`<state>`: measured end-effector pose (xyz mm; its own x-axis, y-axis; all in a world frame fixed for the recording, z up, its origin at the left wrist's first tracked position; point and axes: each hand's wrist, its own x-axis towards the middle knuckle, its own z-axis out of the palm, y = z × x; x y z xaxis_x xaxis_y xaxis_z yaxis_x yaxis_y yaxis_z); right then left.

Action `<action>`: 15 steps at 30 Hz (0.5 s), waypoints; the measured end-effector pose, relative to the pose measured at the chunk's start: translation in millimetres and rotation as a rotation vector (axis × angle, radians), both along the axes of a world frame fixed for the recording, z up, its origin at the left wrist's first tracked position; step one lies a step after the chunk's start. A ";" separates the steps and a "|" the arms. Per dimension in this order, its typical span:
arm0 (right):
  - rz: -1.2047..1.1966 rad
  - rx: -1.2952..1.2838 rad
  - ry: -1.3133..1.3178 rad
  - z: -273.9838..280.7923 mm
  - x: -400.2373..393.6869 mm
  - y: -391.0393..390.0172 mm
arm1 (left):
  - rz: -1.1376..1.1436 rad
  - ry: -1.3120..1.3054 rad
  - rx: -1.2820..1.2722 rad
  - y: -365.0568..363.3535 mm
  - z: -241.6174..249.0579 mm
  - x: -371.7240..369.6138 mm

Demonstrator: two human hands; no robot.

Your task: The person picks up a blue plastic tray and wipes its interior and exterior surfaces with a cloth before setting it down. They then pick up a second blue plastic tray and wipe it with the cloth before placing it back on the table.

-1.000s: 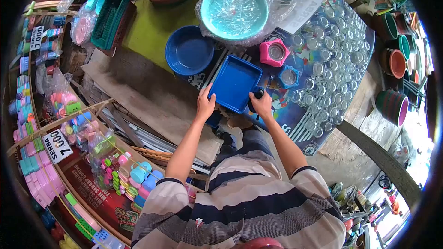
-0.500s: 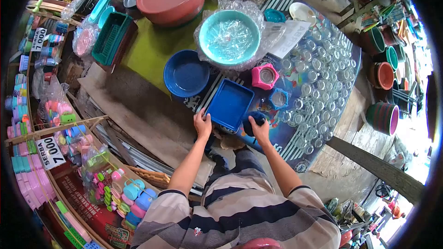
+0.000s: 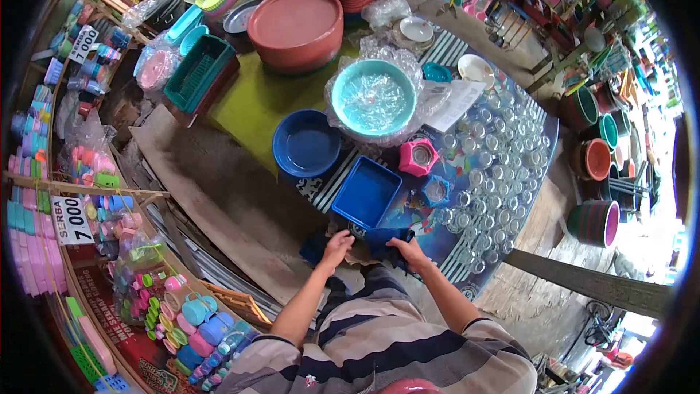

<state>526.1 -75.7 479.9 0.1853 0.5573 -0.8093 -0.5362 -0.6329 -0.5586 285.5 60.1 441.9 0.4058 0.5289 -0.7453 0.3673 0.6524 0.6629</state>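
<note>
My right hand [image 3: 410, 252] is closed on a dark blue cloth [image 3: 380, 241], just below the near edge of the table. My left hand [image 3: 337, 250] is closed with its fingers pinched; more dark blue fabric [image 3: 313, 249] shows beside it, apparently part of the same cloth. Just beyond both hands lies a rectangular blue tray [image 3: 367, 191] on the table, touched by neither. A round blue basin [image 3: 306, 143] sits to its upper left. To the right of the tray are a pink star-shaped holder [image 3: 418, 157] and a smaller blue one [image 3: 436, 190].
Many glass jars [image 3: 503, 175] cover the table's right side. A turquoise basin [image 3: 373, 98] in plastic wrap and brown-red tubs [image 3: 295, 29] stand farther back. Shelves of colourful plasticware [image 3: 204, 321] run along the left. A wooden beam [image 3: 590, 282] juts out at the right.
My left hand has left the tray's edge and come down toward me. The cloth, bunched in my right hand before, is now spread out more and lower. The view has shifted.
</note>
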 end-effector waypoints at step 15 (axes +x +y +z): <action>0.454 0.270 0.531 58.0 -63.5 22.0 | 0.442 -0.421 -0.287 -50.2 98.2 -85.0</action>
<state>462.6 -53.7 537.9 -0.4880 0.6775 -0.5503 -0.4953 -0.7340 -0.4646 200.5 10.0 540.1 0.4831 0.5165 -0.7070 -0.2264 0.8537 0.4690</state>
